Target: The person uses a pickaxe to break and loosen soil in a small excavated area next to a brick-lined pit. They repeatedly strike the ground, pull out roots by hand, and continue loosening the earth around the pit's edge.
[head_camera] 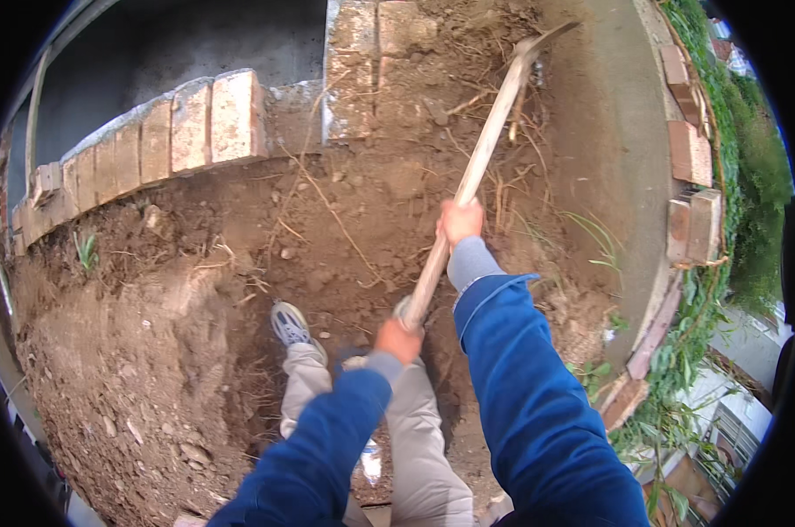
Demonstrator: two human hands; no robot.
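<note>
Both my hands grip the long wooden handle of a mattock or pickaxe [493, 125]. Near the butt of the handle, my left hand [399, 340] is closed around it. Farther up, about mid-handle, my right hand [461, 221] holds it too. The metal head [555, 34] is at the upper right, blurred, close to the edge of a soil bank with bared roots [503, 197]. I cannot tell whether it touches the soil. Brown loose soil [345, 224] with thin roots lies beneath the handle, around my shoes.
A row of bricks [190, 125] borders the dirt at the upper left, with a brick ledge [351, 72] beside it. A concrete wall [618, 151] runs down the right, bearing loose bricks [689, 151] and vines. A mound of stony soil [127, 369] rises at the left.
</note>
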